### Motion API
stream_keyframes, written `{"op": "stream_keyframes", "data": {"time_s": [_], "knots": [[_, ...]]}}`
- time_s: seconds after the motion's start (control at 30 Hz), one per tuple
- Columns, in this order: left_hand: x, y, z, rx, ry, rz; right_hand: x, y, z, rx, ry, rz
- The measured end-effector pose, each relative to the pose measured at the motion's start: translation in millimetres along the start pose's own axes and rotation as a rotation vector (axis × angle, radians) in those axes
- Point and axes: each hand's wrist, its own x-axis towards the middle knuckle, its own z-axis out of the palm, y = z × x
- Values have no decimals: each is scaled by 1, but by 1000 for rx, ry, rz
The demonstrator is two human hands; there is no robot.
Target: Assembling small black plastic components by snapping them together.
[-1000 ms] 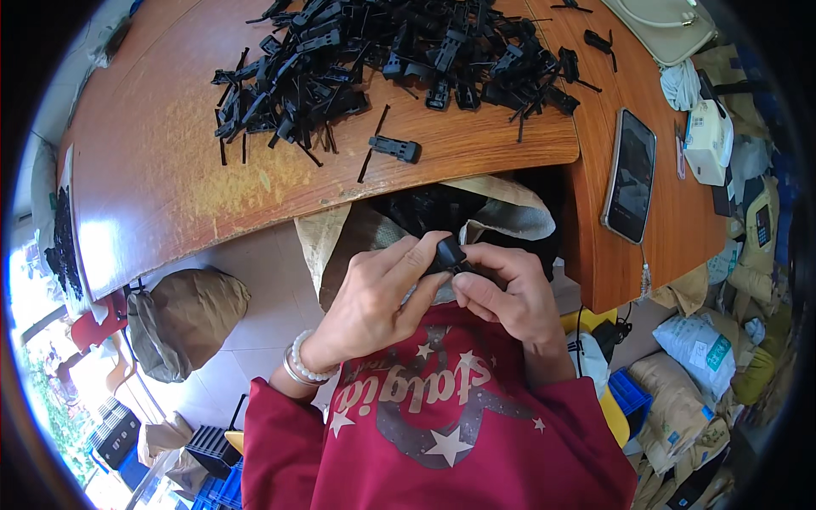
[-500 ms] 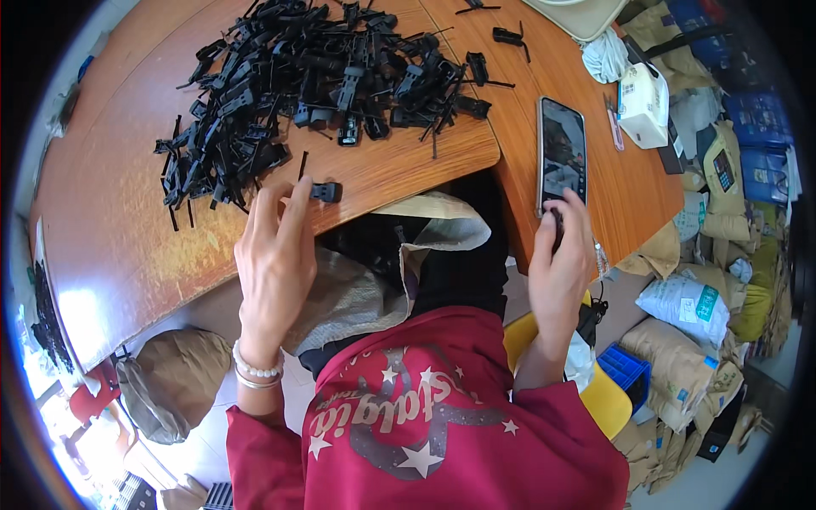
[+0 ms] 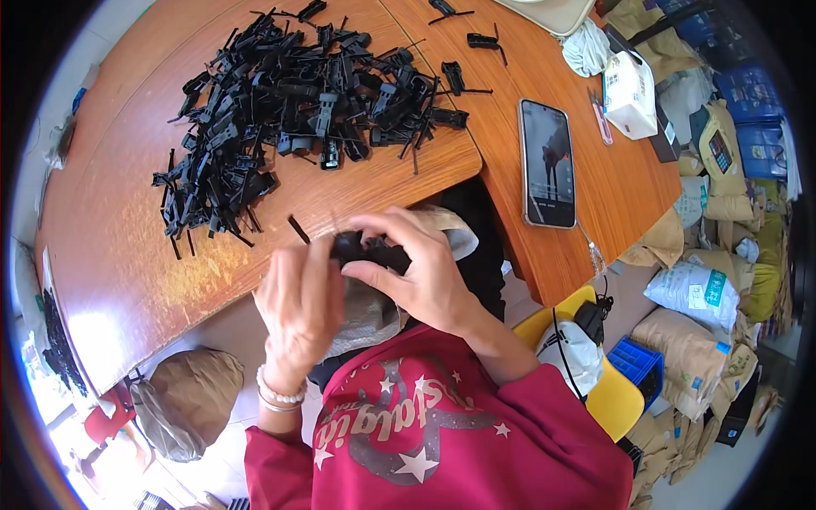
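Observation:
Both hands meet over the table's front edge, above my lap. My left hand (image 3: 297, 302), wearing bracelets at its wrist, is closed on a black plastic part, its fingers smeared by motion. A thin black strip (image 3: 298, 229) sticks up beyond those fingertips. Close against it, my right hand (image 3: 425, 268) grips a dark plastic part (image 3: 387, 254) between thumb and bent fingers. Where the two pieces touch is blurred and partly hidden. Beyond the hands lies a large heap of black plastic parts (image 3: 280, 110) with thin arms.
Right of the heap a phone (image 3: 548, 161) lies on the wooden table (image 3: 204, 263), screen lit. Farther back are a pink-handled tool (image 3: 601, 119) and a white tissue pack (image 3: 630, 93). An open woven sack (image 3: 365, 321) sits at my lap. Several filled bags (image 3: 688, 357) crowd the right floor.
My right hand has left the phone's lower edge and moved left to join my left hand. The phone screen's picture has changed. My view has shifted slightly.

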Motion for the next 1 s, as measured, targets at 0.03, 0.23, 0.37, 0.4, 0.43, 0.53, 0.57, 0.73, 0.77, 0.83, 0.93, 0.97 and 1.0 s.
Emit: {"op": "stream_keyframes", "data": {"time_s": [0.03, 0.23, 0.37, 0.4, 0.43, 0.53, 0.57, 0.73, 0.77, 0.83, 0.93, 0.97, 1.0], "knots": [[-5, 5, 0, 24, -5, 24, 0, 0, -2, 21, -45, -25], [-27, 6, 3, -373, 307, -196, 0, 3, -11, 178, -80, -62], [-33, -9, -11, -1263, -132, -585, -1, 1, -25, 258, -394, -10], [-37, -16, -9, -1529, -300, -635, -2, 2, -24, 288, -452, -36], [-36, -22, -7, -1755, -469, -541, -3, 2, -23, 354, -494, -69], [-43, -20, -3, -2023, -589, -515, -6, 2, -21, 499, -612, -141], [-44, -20, -3, -2073, -597, -489, -6, 0, -20, 518, -652, -158], [-45, 2, -24, -1552, -548, -749, -12, 3, -15, 462, -570, -192], [-47, 8, -25, -1472, -496, -740, -13, 1, -15, 405, -552, -178], [-47, 22, -25, -1340, -451, -721, -13, -1, -14, 349, -537, -165], [-50, 29, -20, -1330, -294, -841, -11, -5, -13, 263, -557, -132], [-52, 28, -20, -1331, -294, -842, -11, -6, -12, 243, -542, -146], [-53, 27, -18, -1350, -274, -849, -11, -6, -11, 222, -526, -161]]}}
